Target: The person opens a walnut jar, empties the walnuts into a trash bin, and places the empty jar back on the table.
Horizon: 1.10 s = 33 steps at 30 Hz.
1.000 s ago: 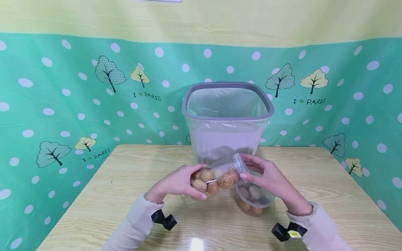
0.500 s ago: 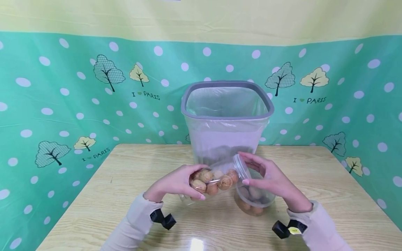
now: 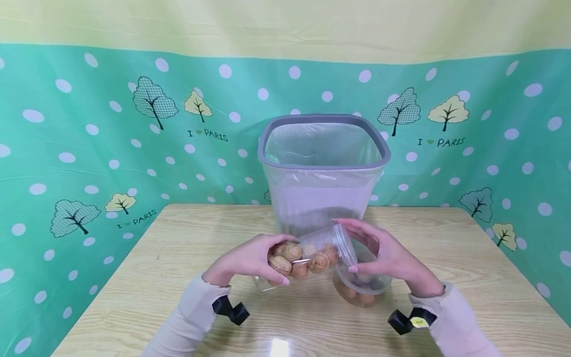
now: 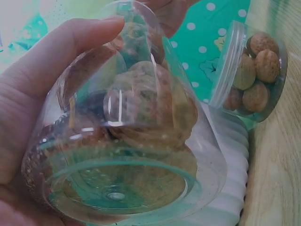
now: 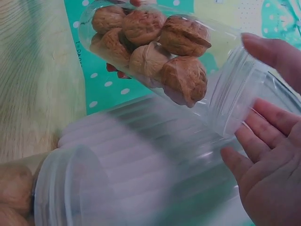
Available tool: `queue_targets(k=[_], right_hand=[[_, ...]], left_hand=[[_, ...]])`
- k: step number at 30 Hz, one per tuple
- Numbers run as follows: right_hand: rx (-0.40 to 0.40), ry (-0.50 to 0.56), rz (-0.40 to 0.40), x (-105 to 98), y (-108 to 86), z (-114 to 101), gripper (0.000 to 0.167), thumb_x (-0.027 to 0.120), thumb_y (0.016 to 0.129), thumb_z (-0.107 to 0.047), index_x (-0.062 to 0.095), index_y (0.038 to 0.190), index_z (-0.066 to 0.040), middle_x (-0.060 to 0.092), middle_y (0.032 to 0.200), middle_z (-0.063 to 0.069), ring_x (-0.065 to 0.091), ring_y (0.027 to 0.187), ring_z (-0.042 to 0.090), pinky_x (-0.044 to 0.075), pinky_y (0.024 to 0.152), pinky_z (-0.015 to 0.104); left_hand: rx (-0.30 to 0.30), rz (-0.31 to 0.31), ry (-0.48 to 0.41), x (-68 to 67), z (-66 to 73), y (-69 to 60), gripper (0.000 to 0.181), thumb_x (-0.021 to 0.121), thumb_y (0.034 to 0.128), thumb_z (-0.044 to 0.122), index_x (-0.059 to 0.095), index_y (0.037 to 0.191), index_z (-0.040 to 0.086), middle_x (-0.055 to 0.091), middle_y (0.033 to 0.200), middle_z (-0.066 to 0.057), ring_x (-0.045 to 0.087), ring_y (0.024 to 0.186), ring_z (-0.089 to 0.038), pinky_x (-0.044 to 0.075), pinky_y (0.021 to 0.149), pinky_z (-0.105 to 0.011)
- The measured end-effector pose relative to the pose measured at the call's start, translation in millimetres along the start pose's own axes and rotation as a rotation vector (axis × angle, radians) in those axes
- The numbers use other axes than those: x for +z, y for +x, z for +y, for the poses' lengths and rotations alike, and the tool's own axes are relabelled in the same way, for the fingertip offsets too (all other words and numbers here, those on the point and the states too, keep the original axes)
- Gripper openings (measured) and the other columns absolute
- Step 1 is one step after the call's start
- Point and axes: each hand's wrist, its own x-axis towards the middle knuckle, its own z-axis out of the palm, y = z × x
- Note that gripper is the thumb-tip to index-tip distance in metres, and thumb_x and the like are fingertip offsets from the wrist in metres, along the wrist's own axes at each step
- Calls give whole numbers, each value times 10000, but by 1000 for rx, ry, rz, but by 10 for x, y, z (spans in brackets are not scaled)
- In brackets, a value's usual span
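Note:
A clear plastic jar [image 3: 318,243] of walnuts [image 5: 186,35] is held tilted on its side above the table, its lid end to the right and higher. My left hand [image 3: 250,259] grips it around the base end. At the other end, my right hand [image 3: 383,253] holds the translucent screw lid [image 3: 344,244] by its rim, thumb on one side and fingers on the other. The lid is on the jar's mouth. Just below the right hand, a second walnut jar [image 3: 363,292] stands upright on the table, partly hidden, with a clear lid [image 4: 230,66].
A tall pale bin [image 3: 321,198] with a grey rim [image 3: 323,119] and a plastic liner stands right behind the jars. The wooden table [image 3: 196,238] extends to both sides. A green and yellow patterned cloth [image 3: 223,89] hangs behind.
My right thumb has slid down along the lid's rim and the fingers have shifted around it. The held jar has moved slightly left, still in my left hand.

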Motion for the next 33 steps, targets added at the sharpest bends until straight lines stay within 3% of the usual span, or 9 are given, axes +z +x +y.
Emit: queue_targets(k=[5,7,12,16,19,26,33], right_hand=[[-84,13,-29,-9,9,44,816,702,766,39,249,1445,55,236,1497,264,246,1405,195,240,1115,250],[-84,11,-13,3,17,43,787,680,815,-41,229,1453,53,210,1496,288,243,1406,203,245,1112,253],[80,-65,101,102,11,-15,656,620,899,-170,302,1414,83,331,1434,305,395,1312,312,343,1054,253],[225,-146,172,191,0,-62,614,615,899,-141,337,1362,152,408,1351,350,477,1189,454,422,991,400],[286,-184,201,228,-3,-82,587,610,903,-133,357,1337,171,466,1289,352,513,1143,461,429,954,477],[315,-173,229,241,-3,-85,564,628,888,-120,389,1305,177,518,1228,319,542,1102,417,462,913,204],[286,-124,231,220,1,-131,611,668,843,-73,378,1325,165,506,1247,315,528,1121,415,434,930,174]], left_hand=[[3,0,-20,1,10,4,776,852,662,263,496,1326,76,623,1127,-13,581,986,-106,479,871,-253],[3,3,-18,6,13,6,775,854,661,261,499,1323,72,626,1118,-11,584,978,-105,482,865,-252],[6,25,40,20,14,10,780,856,651,283,507,1314,66,641,1079,5,594,934,-89,489,837,-248],[1,51,94,24,14,9,780,855,644,303,513,1311,85,654,1051,13,603,898,-80,494,813,-249],[-5,56,108,28,16,7,780,854,644,309,513,1312,98,656,1055,11,605,901,-81,496,812,-249],[-10,52,102,31,19,9,791,856,639,304,506,1317,95,656,1071,-1,605,914,-86,493,814,-247],[11,36,44,27,15,17,772,856,653,288,509,1311,81,645,1082,-8,600,926,-89,495,822,-245]])
